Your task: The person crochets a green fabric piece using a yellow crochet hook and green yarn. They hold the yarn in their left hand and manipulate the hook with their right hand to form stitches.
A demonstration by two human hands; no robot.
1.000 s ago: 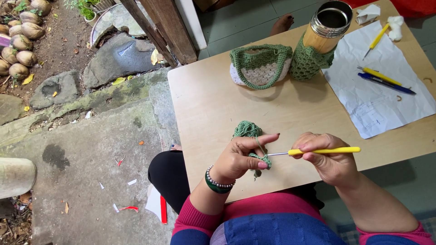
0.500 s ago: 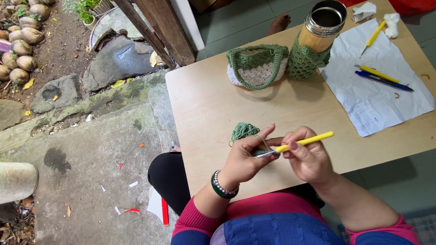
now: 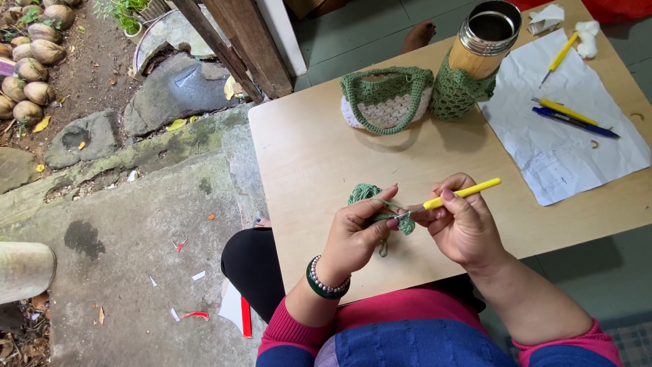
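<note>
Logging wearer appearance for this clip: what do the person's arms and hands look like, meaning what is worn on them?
Both forearms are bare, with magenta-pink sleeves pushed up toward the elbows. The left hand has dark polish on its nails, and its wrist carries a dark green bangle next to a beaded bracelet. The right hand shows no jewellery.

I see a small green crocheted yarn piece (image 3: 380,207) held just above the pale wooden surface (image 3: 305,156), pinched in my left hand (image 3: 356,234). A yellow-handled crochet hook (image 3: 451,197) lies tilted in my right hand (image 3: 462,228), its metal tip in the yarn.
</note>
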